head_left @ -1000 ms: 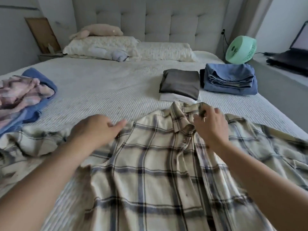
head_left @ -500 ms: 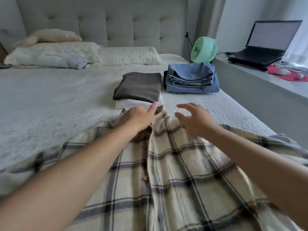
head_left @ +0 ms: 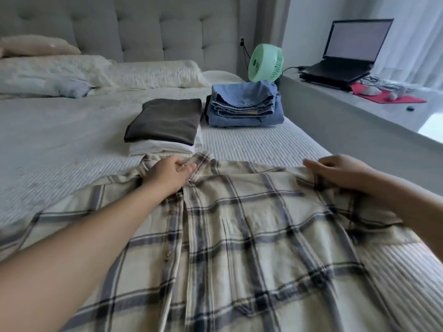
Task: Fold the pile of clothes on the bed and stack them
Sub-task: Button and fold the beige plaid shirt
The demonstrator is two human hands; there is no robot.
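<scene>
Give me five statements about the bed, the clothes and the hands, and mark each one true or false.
1. The plaid shirt lies spread out on the bed. True.
2. The left hand is at the shirt's collar. True.
3. The dark folded garment sits on top of the folded jeans. False: it sits on a white folded piece, beside the jeans.
4. The right hand is lifting the green fan. False: it grips the shirt's shoulder edge.
5. The laptop is closed. False: it stands open.

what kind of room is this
Most likely a bedroom: a grey tufted fabric headboard, cream pillows on a made bed, and folded blue denim clothes stacked on it.
</scene>
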